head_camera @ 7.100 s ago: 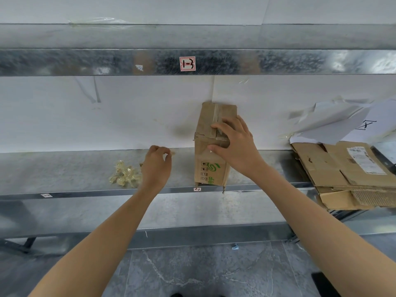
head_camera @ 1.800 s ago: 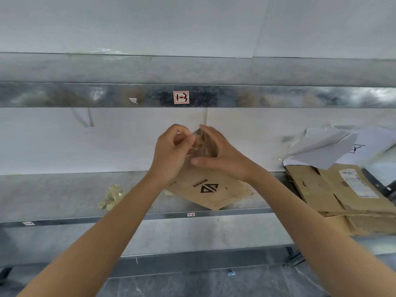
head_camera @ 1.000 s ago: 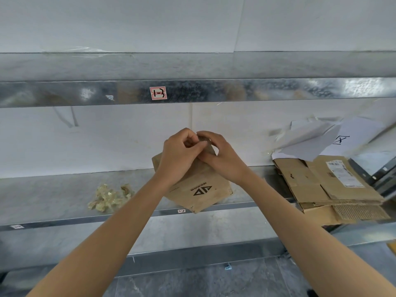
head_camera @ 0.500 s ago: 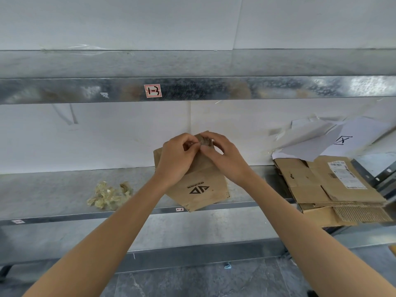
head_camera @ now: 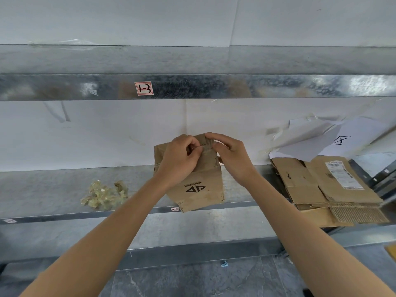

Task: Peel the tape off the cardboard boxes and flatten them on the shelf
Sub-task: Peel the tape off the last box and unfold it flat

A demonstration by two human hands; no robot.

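A small brown cardboard box [head_camera: 201, 187] with a black triangle logo is tilted at the front of the metal shelf [head_camera: 53, 189], its lower corner over the shelf's edge. My left hand [head_camera: 180, 159] and my right hand [head_camera: 231, 159] meet at its top edge. The thumb and fingers of each hand pinch at the taped top flap [head_camera: 206, 144]. The tape itself is too thin to make out between my fingers.
A heap of crumpled clear tape [head_camera: 105, 194] lies on the shelf to the left. A stack of flattened cardboard [head_camera: 327, 187] with a shipping label sits at the right, white paper sheets [head_camera: 321, 140] behind it. An upper shelf beam [head_camera: 214, 86] runs overhead.
The box has turned a little more upright in my hands. Both hands stay pinched together at its top edge.
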